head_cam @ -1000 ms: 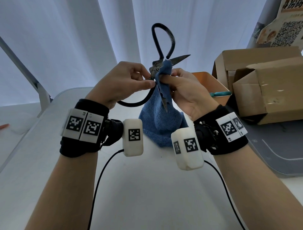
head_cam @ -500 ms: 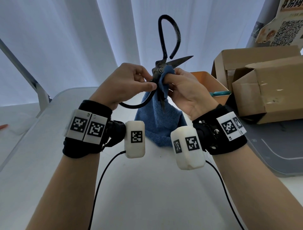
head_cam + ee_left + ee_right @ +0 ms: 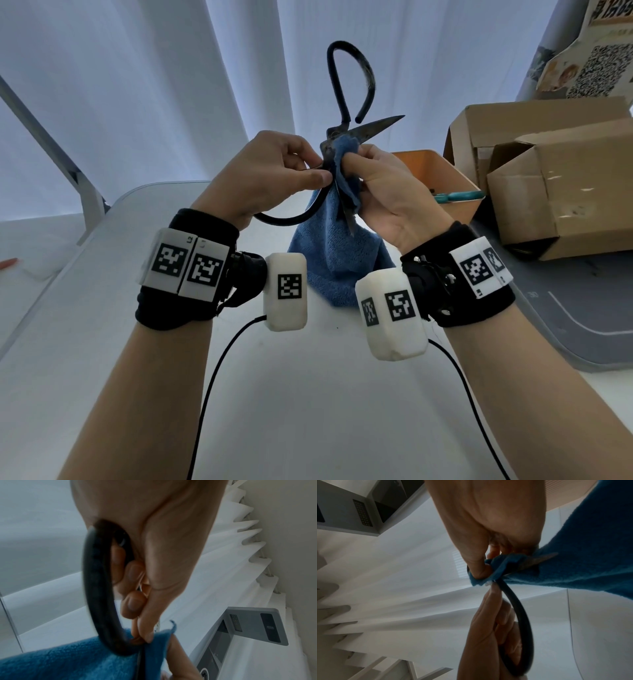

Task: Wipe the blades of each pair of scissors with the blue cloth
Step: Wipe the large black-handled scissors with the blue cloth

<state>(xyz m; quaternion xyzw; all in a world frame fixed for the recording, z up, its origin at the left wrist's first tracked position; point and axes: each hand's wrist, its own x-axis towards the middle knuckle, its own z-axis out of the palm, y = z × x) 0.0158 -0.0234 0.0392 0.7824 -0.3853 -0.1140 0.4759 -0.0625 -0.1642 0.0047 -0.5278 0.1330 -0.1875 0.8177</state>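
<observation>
Left hand [image 3: 270,174] grip curled round lower scissors [image 3: 346,113] handle, right hand [image 3: 387,192] pinching blue cloth [image 3: 339,260] on blade (near pivot), upper handle swung more upright than before.

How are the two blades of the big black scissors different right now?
The upper blade is bare and points up to the right; the lower blade points down with the blue cloth wrapped around it. The right hand pinches the cloth on the lower blade, but nothing touches the upper one. Both are dark metal, meeting at the pivot.

white curtains [image 3: 144,85] backlit | white table [image 3: 308,394] | cardboard boxes [image 3: 555,192] right | grey mat [image 3: 582,308]
</observation>
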